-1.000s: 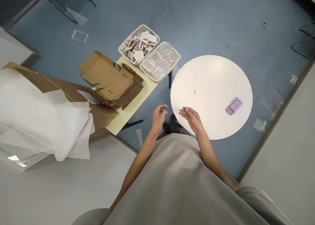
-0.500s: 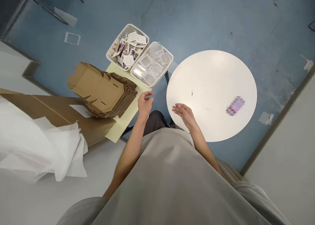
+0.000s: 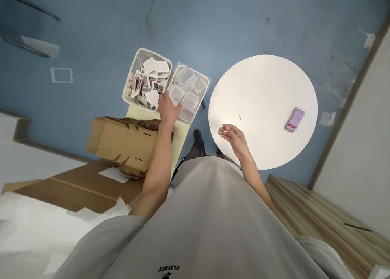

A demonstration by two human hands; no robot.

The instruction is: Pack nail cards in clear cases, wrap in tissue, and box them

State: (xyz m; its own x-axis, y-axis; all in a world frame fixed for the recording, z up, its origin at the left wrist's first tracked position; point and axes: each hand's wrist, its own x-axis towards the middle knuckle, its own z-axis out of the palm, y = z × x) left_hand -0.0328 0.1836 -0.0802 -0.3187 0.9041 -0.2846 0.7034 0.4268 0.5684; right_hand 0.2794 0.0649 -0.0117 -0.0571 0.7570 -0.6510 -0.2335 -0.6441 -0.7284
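Note:
My left hand [image 3: 168, 111] reaches over the near edge of a white basket [image 3: 200, 100] filled with clear plastic boxes [image 3: 191, 101]. Its thumb stands apart from the fingers, and nothing shows in its grasp. Right beside it is a second white basket [image 3: 131, 73], which holds a heap of printed cards [image 3: 151, 81]. Over the near left edge of a round white table [image 3: 268, 83] hovers my right hand [image 3: 236, 140], empty, with its fingers stretched out.
Flattened brown cardboard boxes [image 3: 122, 142] lie stacked below the baskets on a pale yellow surface [image 3: 181, 136]. A blurred purple object [image 3: 295, 119] rests on the round table. White sheets [image 3: 36, 230] cover part of a large cardboard carton [image 3: 73, 185] at lower left. A wood-grain panel [image 3: 307, 205] stands at lower right.
My left hand has moved forward and left to the baskets. The right hand has hardly moved. The whole view has shifted and turned, bringing the wood-grain panel further into sight.

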